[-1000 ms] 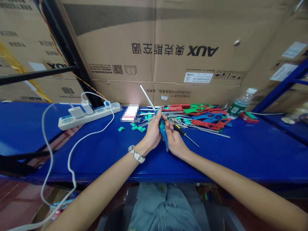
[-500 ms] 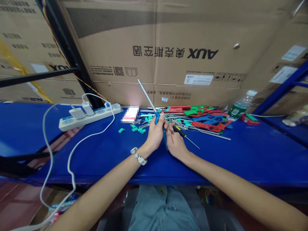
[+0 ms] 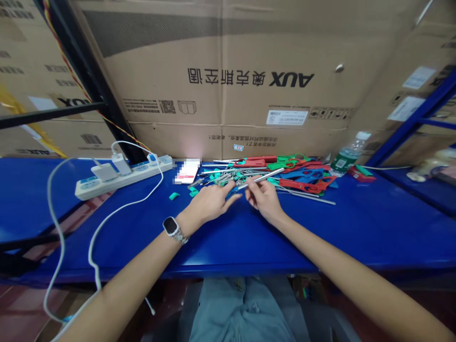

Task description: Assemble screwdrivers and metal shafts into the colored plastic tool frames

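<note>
A long-nosed lighter with a blue body point(image 3: 232, 192) and a silver metal tube point(image 3: 265, 177) lies across both my hands, its tube pointing right and slightly away. My left hand point(image 3: 208, 203), wearing a watch, is around the blue body, which it mostly hides; the thumb sticks out along the near side. With thumb and fingers my right hand point(image 3: 264, 198) pinches the tube near its base. Just behind my hands is a heap of metal rods and small green pieces point(image 3: 215, 175), with red lighter bodies point(image 3: 295, 184), blue ones point(image 3: 308, 176) and green ones point(image 3: 280, 165) to the right.
A white power strip point(image 3: 124, 176) with plugged-in chargers stands at the left, its cable running over the table edge. A phone-like white rectangle point(image 3: 188, 170) lies by the heap. A water bottle point(image 3: 347, 156) and a small red box point(image 3: 360, 174) stand right. Cardboard point(image 3: 160, 137) backs the blue table point(image 3: 374, 228).
The lighter has swung from pointing up and left to pointing right. My left hand has turned palm-down and moved left; my right hand now grips the tube. The view has shifted slightly.
</note>
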The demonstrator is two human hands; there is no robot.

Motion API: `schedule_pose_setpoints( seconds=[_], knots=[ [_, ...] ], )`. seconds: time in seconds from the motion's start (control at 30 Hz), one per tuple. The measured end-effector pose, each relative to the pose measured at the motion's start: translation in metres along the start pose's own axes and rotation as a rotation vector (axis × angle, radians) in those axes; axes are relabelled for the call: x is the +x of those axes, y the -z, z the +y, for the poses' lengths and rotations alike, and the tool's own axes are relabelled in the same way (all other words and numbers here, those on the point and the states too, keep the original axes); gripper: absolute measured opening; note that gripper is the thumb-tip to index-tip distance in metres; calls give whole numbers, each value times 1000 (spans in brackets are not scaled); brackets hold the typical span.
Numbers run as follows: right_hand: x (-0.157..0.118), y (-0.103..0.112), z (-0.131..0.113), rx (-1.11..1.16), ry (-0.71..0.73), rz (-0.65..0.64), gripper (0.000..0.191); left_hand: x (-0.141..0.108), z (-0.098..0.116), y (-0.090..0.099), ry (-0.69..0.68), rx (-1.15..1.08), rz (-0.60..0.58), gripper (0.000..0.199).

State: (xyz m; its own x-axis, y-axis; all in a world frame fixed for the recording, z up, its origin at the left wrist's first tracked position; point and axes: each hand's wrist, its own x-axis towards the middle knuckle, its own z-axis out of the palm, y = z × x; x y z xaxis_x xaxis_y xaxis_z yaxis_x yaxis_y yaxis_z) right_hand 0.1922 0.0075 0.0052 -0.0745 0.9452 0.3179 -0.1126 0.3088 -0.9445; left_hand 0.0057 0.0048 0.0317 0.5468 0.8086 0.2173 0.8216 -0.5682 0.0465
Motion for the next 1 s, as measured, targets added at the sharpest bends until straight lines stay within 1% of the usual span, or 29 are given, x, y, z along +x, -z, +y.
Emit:
schedule_pose_setpoints(
  seconds=[0.13, 0.23, 0.33, 0.47, 0.53, 0.7, 0.8, 1.0],
  knots=[
    [-4, -1, 9, 16, -50, -56, 57, -5, -3, -11, -16, 9, -6, 44],
    [-7, -1, 13, 24, -61, -74, 53, -7, -6, -16, -24, -61, 41, 43],
    [-8, 0, 14, 71, -82, -62, 50, -8, -7, -21, -17, -150, 93, 40],
    [-7, 1, 13, 116, -107, -46, 50, -9, -7, -24, -26, -301, 179, 34],
    [-7, 1, 12, 111, -108, -48, 49, -9, -8, -24, -43, -338, 191, 31],
    [-7, 1, 13, 94, -95, -53, 46, -8, -7, -20, -66, -264, 160, 29],
    [-7, 2, 14, 97, -91, -64, 45, -8, -7, -19, -54, -205, 148, 27],
    [-7, 0, 13, 90, -85, -81, 45, -8, -6, -19, -28, -168, 134, 26]
  ],
)
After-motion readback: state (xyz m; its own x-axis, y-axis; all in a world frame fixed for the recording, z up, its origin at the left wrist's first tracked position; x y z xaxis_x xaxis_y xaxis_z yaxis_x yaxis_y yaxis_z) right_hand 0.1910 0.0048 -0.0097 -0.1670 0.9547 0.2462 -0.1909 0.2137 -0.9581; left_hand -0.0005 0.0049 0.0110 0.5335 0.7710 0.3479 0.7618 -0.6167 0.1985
